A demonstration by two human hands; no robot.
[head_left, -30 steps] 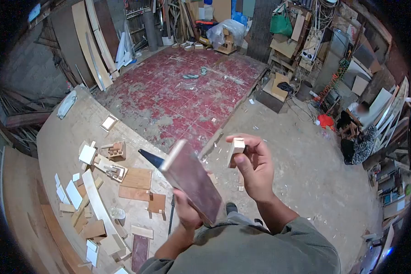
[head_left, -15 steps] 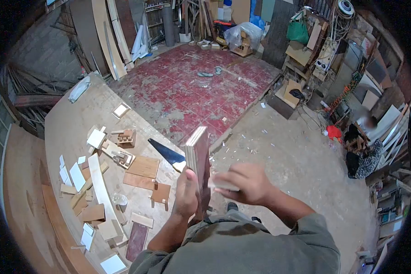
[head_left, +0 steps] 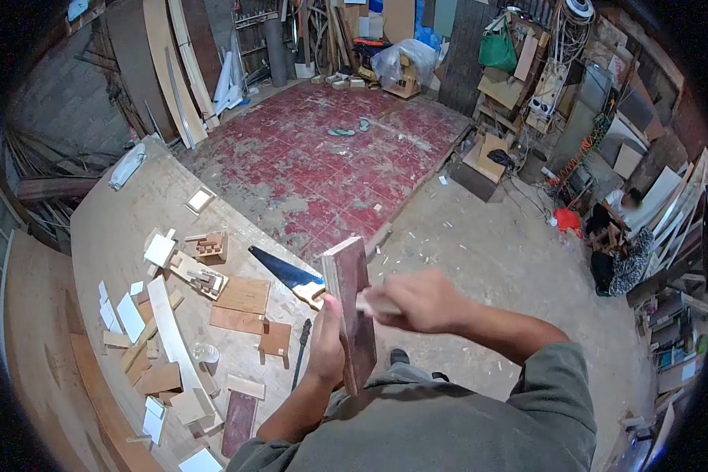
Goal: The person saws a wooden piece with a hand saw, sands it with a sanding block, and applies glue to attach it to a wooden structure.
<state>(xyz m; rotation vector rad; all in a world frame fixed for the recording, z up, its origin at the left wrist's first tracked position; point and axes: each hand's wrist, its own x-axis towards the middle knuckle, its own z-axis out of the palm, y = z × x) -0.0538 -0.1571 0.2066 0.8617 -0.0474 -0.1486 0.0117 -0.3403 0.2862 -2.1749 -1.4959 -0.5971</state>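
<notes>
A reddish-brown plywood board with a pale layered edge stands upright in front of my body. My left hand grips its left edge, thumb on the near side. My right hand is closed around a small pale block, which is against or very near the board's right face; slight blur hides the exact contact. A handsaw with a blue-black blade and wooden handle lies on the workbench just left of the board. A dark slim tool lies beside my left wrist.
The workbench on the left holds wood pieces, white tiles, a clear jar and wooden jigs. Slippers lie on the red floor. A person is at the far right, near leaning boards.
The view has shifted slightly. The board is turned to show more of its reddish face, and my right hand with the block has moved up a little relative to my body.
</notes>
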